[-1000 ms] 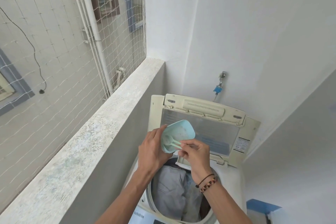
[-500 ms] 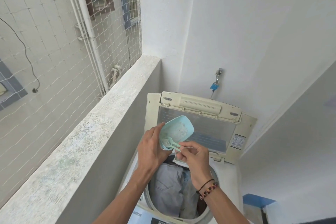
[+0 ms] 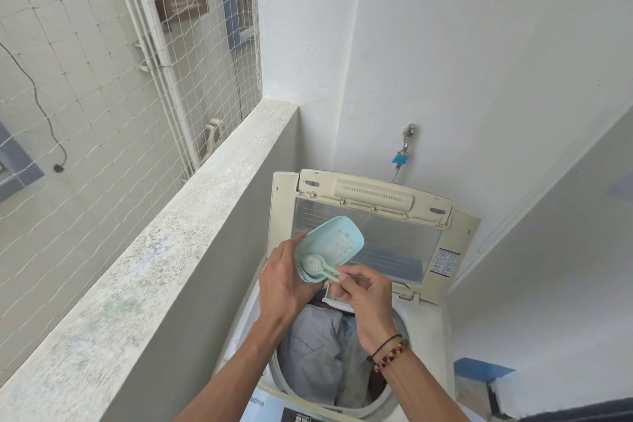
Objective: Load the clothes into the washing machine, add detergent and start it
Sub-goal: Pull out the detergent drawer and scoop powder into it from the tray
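A top-loading washing machine (image 3: 424,329) stands open, its lid (image 3: 376,216) raised against the wall. Grey and blue clothes (image 3: 318,353) fill the drum. My left hand (image 3: 284,284) holds a pale green detergent tub (image 3: 332,243) tilted above the drum, with white powder stuck to its inside. My right hand (image 3: 366,295) pinches the handle of a small green scoop (image 3: 318,265). The scoop's bowl sits at the tub's lower edge, heaped with white powder.
A concrete parapet ledge (image 3: 164,250) runs along the left, with safety netting (image 3: 102,79) beyond it. White walls close in behind and to the right. A tap with a blue hose fitting (image 3: 402,151) is on the back wall above the lid.
The scoop has come down to the tub's lower edge and now carries a heap of powder. Both hands stay over the drum; the view has shifted slightly.
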